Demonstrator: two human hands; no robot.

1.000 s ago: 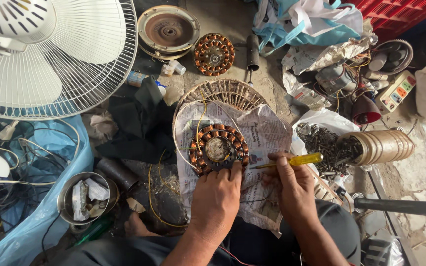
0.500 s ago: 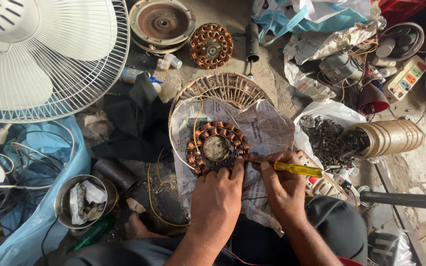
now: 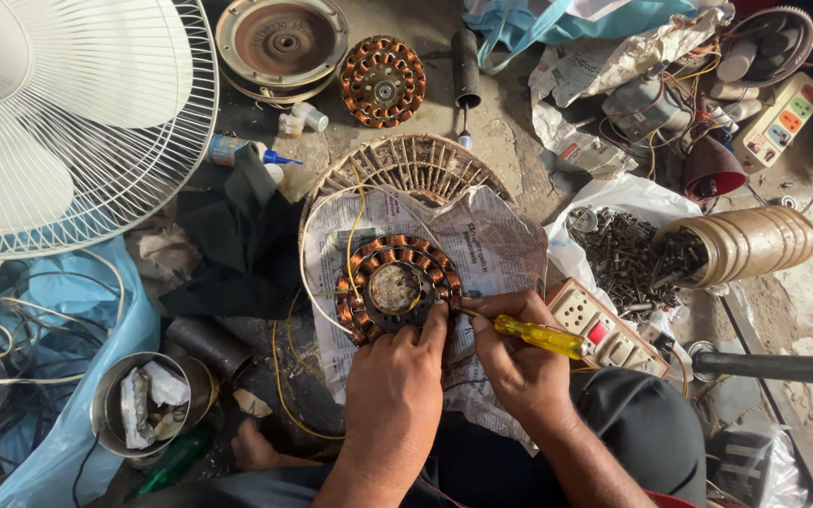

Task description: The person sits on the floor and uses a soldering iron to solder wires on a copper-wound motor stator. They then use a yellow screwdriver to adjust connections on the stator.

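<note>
A round motor stator wound with copper coils lies on a sheet of newspaper over a woven basket. My left hand rests on the stator's near edge, fingers pressing its rim. My right hand grips a yellow-handled screwdriver, whose tip points left against the stator's right side. Thin yellow wires run from the stator.
A white fan guard fills the upper left. A second copper stator and a rusty round motor cover lie at the top. A tipped can spilling screws, a white switchboard, a metal tin surround me.
My right hand lowered the screwdriver and brought its tip in against the stator's right side. The left hand stayed on the stator's near edge.
</note>
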